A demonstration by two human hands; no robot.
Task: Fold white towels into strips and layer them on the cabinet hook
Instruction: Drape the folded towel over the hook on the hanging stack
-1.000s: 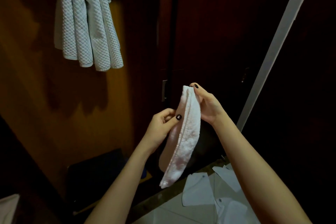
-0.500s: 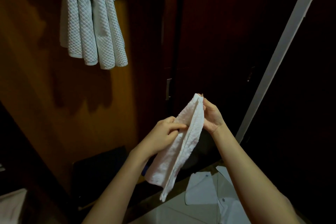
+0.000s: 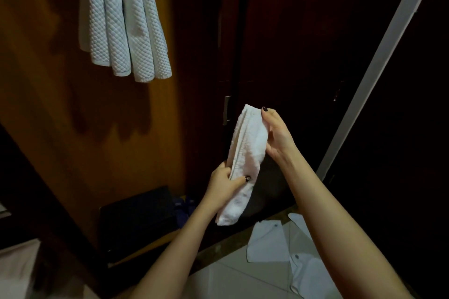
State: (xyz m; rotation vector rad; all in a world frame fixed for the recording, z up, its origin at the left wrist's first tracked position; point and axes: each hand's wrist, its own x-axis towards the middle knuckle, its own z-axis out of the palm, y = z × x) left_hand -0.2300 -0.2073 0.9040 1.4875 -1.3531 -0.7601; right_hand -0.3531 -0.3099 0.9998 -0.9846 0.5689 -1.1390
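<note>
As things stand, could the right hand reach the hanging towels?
Probably yes: open air lies between the right hand and the hanging towels, up to its left. It grips the folded towel at the top, the left hand lower down.

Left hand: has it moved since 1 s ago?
Yes. The left hand has slid down the folded towel and is now farther below the metal door handle.

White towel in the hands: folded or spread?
Folded. The plain white towel is a narrow layered strip, edges stacked, held between left hand and right hand.
</note>
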